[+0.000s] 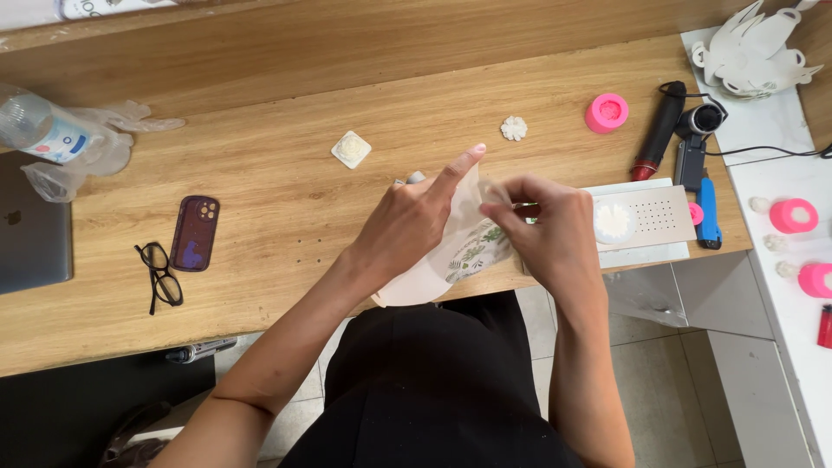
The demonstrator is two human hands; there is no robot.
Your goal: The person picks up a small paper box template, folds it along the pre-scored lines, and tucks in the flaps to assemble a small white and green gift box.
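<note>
My left hand [416,217] and my right hand [542,221] both hold a pale cream paper piece [451,260] with a green leaf print, above the front edge of the wooden table [286,199]. The left index finger points out along the paper's top edge. The right fingers pinch the paper's upper right corner. A flat white perforated box [654,217] with a white flower-shaped piece [613,222] on it lies just right of my right hand.
A small white flower [514,128], a square white packet [351,149] and a pink round mould [607,113] lie further back. A glue gun [698,173], black tool [659,130], phone [194,232], glasses [159,276], laptop [30,225] and bottle [43,126] are around. More pink moulds [793,215] sit on the white surface at right.
</note>
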